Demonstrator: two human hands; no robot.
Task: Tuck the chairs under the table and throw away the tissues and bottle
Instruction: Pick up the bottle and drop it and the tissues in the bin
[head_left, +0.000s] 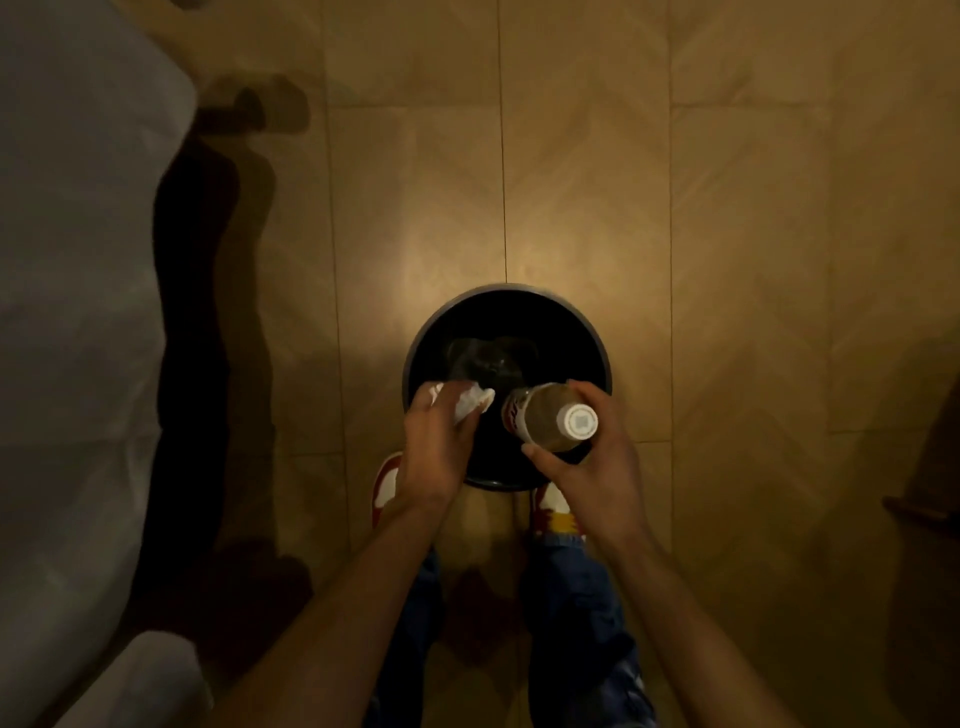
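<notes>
We see a tan tiled floor (675, 208) with herringbone grain. White bedding (67, 260) fills our left edge, dark shadow beside it. Red-and-white shoes (384, 483) and blue jeans (576, 613) sit at bottom centre. A dark wooden furniture edge (919, 514) shows at right.

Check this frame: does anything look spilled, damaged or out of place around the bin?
Nothing stands out. The round black bin stands upright on the wooden floor. The left hand grips crumpled white tissues and the right hand holds a capped clear plastic bottle, both over the bin's opening. No spill shows.
</notes>
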